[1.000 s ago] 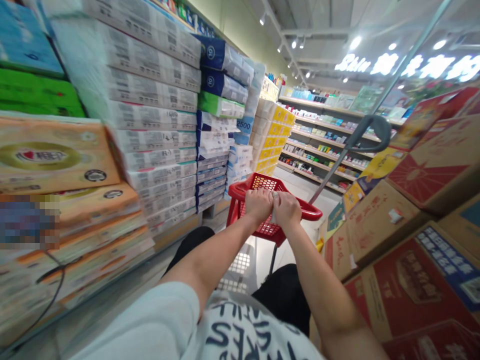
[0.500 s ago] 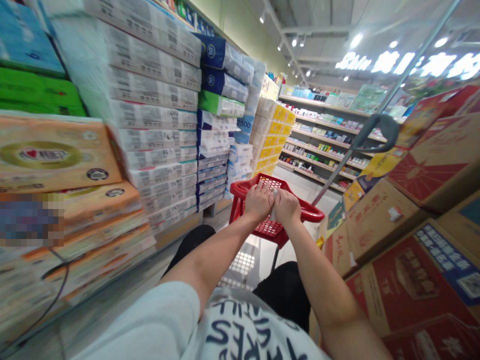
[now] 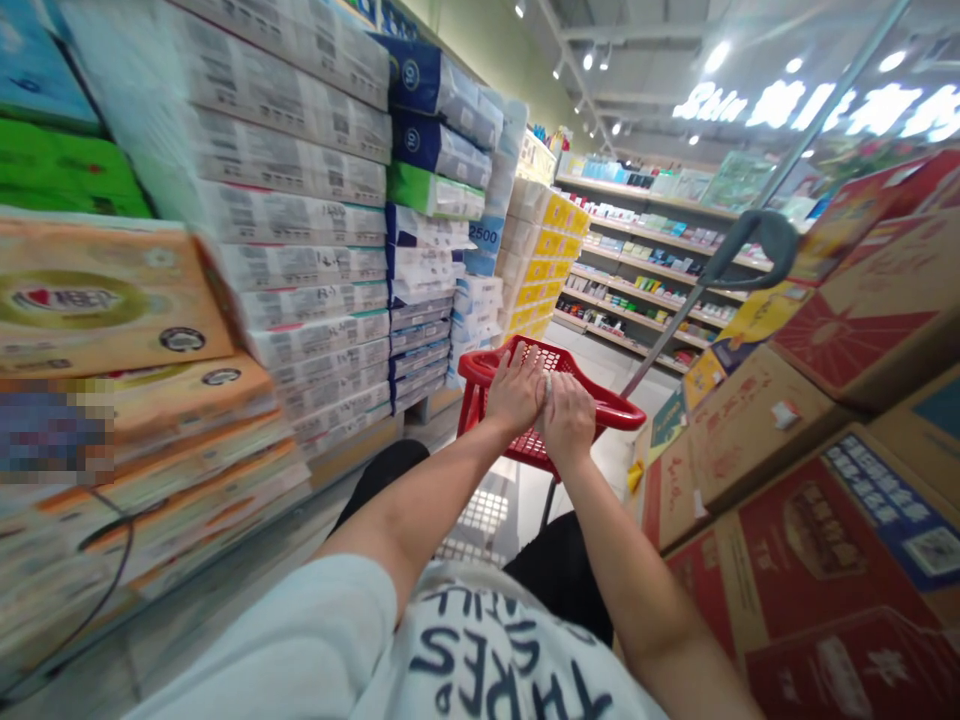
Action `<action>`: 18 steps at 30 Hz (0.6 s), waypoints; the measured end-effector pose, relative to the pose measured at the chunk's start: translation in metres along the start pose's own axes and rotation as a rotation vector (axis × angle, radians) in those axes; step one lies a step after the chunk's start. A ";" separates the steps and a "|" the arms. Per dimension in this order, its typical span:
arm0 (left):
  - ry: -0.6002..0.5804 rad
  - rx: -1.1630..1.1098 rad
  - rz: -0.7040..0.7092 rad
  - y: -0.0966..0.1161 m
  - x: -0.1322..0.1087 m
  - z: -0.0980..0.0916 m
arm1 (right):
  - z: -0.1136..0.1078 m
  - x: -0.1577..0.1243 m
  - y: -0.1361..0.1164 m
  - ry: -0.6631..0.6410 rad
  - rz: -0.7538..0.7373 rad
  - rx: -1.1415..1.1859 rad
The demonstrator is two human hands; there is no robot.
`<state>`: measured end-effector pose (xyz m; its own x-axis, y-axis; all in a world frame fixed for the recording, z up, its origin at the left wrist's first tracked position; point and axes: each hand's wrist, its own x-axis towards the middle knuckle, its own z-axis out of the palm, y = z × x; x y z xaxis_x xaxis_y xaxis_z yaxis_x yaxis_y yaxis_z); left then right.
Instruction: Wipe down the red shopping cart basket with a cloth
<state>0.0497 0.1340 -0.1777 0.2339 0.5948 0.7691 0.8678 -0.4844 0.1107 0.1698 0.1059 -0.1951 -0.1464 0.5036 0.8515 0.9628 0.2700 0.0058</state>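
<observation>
My left hand (image 3: 517, 392) and my right hand (image 3: 568, 418) are side by side in front of me, over the red shopping basket (image 3: 625, 411). The fingers of my right hand are curled. Those of my left are bent less and point forward. A small pale thing (image 3: 548, 384) shows where the hands meet, too small to name. Behind the hands, the basket's mesh and rim are partly hidden. A pole with a grey loop handle (image 3: 759, 250) slants up to the right from the basket.
Tall stacks of packaged paper (image 3: 300, 200) line the left side, with orange tissue packs (image 3: 112, 290) nearest. Printed cartons (image 3: 825, 540) are piled close on the right. Stocked shelves (image 3: 637, 260) stand ahead, and pale floor (image 3: 480, 515) shows beneath my arms.
My view has shifted slightly, and the left stacks have slid a little outward. My left fingers now look straighter. The hands stay together over the basket.
</observation>
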 end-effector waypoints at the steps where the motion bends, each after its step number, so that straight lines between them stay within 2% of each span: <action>1: -0.004 0.003 0.009 0.000 0.000 0.000 | -0.001 -0.002 0.000 0.027 -0.006 0.003; 4: -0.010 0.003 0.025 -0.001 -0.001 0.001 | -0.004 0.003 -0.001 0.024 0.024 0.013; 8: -0.019 -0.016 0.006 -0.001 -0.001 0.001 | -0.006 0.020 -0.001 -0.104 0.124 0.019; 14: -0.012 -0.062 0.027 -0.003 -0.001 0.002 | -0.001 -0.004 -0.001 0.063 0.021 0.018; 18: -0.007 -0.072 -0.002 -0.004 0.001 0.004 | -0.003 0.005 -0.001 -0.004 0.099 0.057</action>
<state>0.0485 0.1389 -0.1803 0.2358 0.6003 0.7643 0.8344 -0.5282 0.1574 0.1687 0.1051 -0.1893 -0.0521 0.5331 0.8444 0.9582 0.2649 -0.1081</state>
